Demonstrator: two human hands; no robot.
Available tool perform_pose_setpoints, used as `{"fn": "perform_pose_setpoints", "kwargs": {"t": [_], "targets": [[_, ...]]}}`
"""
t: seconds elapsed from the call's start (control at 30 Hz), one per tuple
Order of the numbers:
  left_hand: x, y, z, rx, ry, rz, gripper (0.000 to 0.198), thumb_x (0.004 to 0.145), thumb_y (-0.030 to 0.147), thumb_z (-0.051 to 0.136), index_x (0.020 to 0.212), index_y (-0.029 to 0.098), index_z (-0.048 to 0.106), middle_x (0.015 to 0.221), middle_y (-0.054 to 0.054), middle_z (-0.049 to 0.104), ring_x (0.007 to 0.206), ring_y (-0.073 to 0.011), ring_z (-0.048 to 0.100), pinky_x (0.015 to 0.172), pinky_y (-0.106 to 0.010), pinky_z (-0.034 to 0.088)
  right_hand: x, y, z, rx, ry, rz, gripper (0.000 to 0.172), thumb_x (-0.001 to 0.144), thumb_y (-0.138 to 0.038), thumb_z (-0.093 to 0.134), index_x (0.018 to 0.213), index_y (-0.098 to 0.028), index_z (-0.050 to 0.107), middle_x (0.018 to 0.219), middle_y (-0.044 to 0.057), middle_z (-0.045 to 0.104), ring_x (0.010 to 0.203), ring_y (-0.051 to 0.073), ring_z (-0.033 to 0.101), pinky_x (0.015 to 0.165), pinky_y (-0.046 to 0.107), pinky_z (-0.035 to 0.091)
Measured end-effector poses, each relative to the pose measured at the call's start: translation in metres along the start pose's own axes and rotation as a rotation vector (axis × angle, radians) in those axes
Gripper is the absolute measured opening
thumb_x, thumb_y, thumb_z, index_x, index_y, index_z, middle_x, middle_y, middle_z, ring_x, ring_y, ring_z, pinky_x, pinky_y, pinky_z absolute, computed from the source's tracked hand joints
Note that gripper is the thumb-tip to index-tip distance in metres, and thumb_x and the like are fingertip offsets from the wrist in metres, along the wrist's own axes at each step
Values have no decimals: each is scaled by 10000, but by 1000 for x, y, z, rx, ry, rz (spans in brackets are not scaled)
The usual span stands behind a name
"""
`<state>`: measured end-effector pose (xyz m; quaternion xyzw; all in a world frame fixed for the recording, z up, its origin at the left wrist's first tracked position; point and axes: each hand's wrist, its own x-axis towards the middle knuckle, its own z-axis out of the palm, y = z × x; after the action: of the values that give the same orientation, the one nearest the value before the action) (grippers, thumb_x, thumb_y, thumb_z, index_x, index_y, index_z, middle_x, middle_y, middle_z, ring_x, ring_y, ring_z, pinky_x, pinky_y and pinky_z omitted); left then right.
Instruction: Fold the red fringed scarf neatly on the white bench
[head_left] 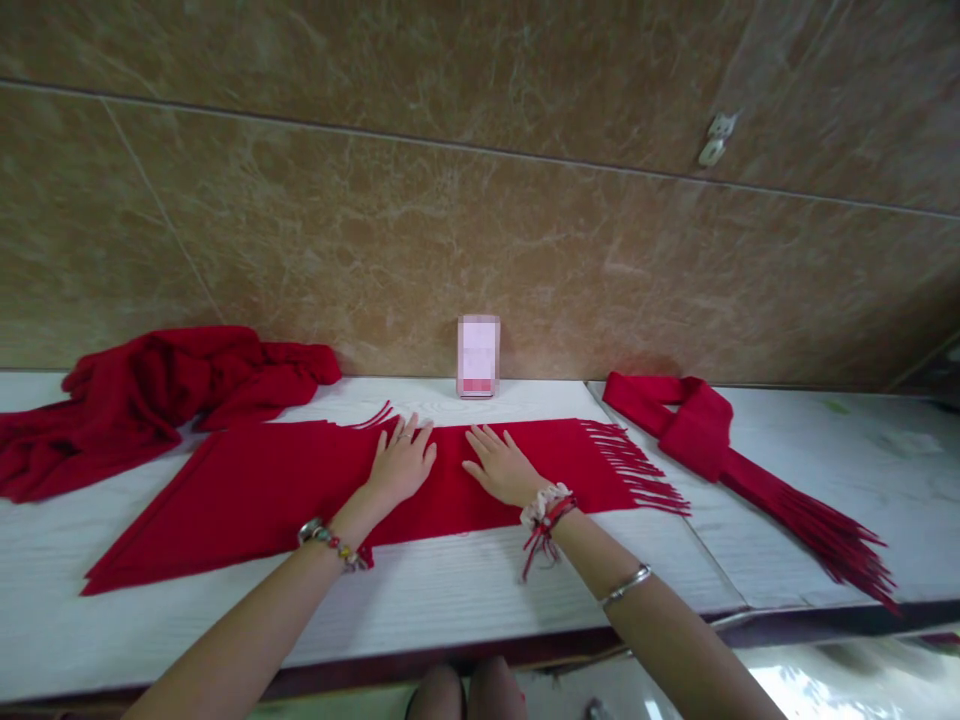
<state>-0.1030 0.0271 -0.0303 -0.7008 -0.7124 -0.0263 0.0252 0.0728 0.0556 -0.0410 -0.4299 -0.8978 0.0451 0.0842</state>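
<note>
A red fringed scarf (270, 500) lies folded and flat across the white table, its left end in a slanted point and its tassels (634, 470) at the right. My left hand (401, 460) rests palm down on the middle of the scarf, fingers spread, near a few loose tassels at the far edge. To its right, my right hand (504, 466) also lies flat on the scarf, fingers stretched out. Neither hand grips the cloth. Bracelets circle both wrists.
A crumpled red cloth (195, 375) is heaped at the left. On the right lies another red scarf (697, 430), folded narrow and looped, tassels toward the front edge. A phone (478, 357) leans against the brown marbled wall (375, 230). The white table (465, 590) has a seam at right.
</note>
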Motion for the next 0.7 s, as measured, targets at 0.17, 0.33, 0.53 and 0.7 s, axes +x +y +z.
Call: {"fn": "perform_pose_setpoints", "kwargs": {"t": [0.17,0.33,0.53,0.7], "targets": [[-2,5,13,-13,15,26,465,890,317,286,1328,182,366,1407,-89,312,1300,-243,257,1046,-460,225,-16,47,1,-75,-1,93,483,899,-356,296,1329,-144,350,1402,113,320,1293,227,275,1027,480,250],[-1,4,12,-17,-16,14,470,888,315,281,1333,183,355,1410,-84,303,1300,-245,257,1042,-468,230,-46,125,-14,-188,18,323,460,882,-277,333,1300,-94,392,1373,178,344,1266,283,317,994,502,299],[0,5,14,-31,-4,10,473,885,313,285,1327,169,367,1409,-88,309,1300,-251,256,1048,-467,213,-51,122,-24,-179,55,406,484,882,-258,326,1302,-20,364,1385,209,305,1290,293,257,1023,478,267],[-4,2,17,-5,101,68,462,883,309,291,1302,155,408,1403,-110,319,1289,-251,283,1035,-458,242,-40,35,-8,-7,78,104,536,895,-357,307,1338,-55,308,1417,172,264,1319,232,197,1050,449,229]]}}
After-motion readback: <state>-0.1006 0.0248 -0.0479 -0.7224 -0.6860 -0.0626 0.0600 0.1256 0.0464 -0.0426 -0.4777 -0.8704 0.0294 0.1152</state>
